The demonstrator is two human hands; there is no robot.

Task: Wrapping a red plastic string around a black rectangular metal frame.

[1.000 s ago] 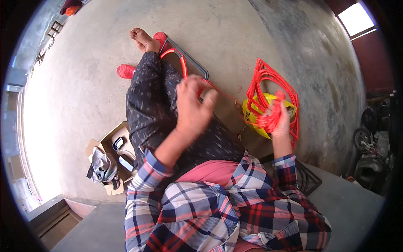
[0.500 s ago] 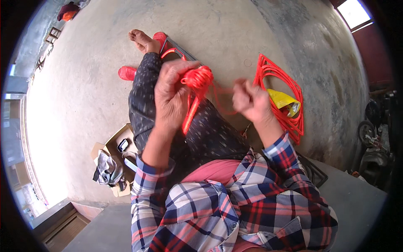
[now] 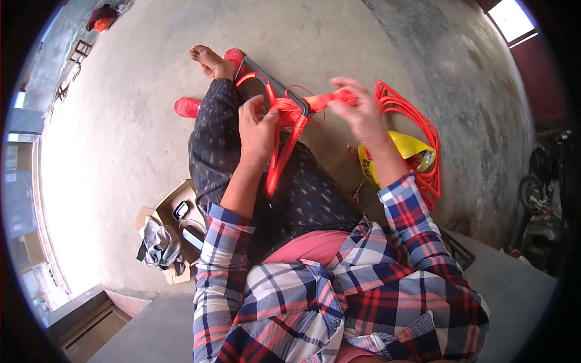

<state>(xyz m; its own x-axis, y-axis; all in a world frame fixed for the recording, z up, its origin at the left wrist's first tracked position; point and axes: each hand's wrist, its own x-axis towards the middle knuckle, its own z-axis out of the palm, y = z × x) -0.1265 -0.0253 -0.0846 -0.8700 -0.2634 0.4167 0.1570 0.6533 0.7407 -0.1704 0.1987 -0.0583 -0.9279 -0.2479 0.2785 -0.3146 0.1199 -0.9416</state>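
Note:
Across my lap lies a triangular frame with a bare dark bar (image 3: 275,86), its other sides wrapped closely in red cord (image 3: 279,163). My right hand (image 3: 363,115) grips a bundle of the same red cord (image 3: 327,100) just right of the frame's corner. Strands stretch from that bundle through the frame toward my left hand (image 3: 257,130), whose bent fingers and thumb close on the cord at the frame's left side. A thin loose loop of cord hangs around the corner. The fingertips of my right hand are partly blurred.
Several red-wrapped frames (image 3: 417,121) lie stacked on the floor at right, with a yellow bag (image 3: 407,145) against them. An open cardboard box (image 3: 166,209) holding cloth and small items stands at left. Red slippers (image 3: 187,107) lie near my bare foot. A grey bench surface (image 3: 502,272) is beneath me.
The cord bundle has passed from my left hand to my right and now sits further right, by the frame's corner. My left hand has moved down to the frame's left side.

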